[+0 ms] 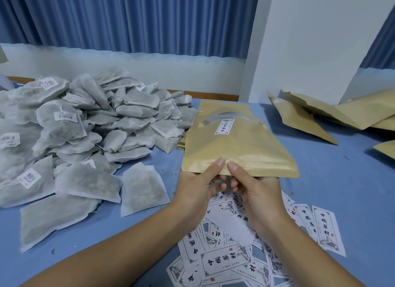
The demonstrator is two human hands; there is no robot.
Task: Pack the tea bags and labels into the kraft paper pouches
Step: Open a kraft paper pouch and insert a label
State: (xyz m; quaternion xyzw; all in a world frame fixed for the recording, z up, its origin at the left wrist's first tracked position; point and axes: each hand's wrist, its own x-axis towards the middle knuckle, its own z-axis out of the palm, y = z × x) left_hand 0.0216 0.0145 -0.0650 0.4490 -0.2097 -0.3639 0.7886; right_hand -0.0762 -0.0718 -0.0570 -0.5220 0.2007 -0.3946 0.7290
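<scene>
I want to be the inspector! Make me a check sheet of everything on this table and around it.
Surface: blue table, partly covered with packing goods.
Job's things: tea bags heaped at left; kraft pouch showing a white label, held up over the table; labels scattered loose below the hands; spare pouches lying at right.
Clutter: small dark crumbs on the table.
Grippers: left hand and right hand both pinch the kraft pouch's near edge, thumbs on top.
Cables: nothing seen.
Surroundings: blue curtain and white wall behind.
</scene>
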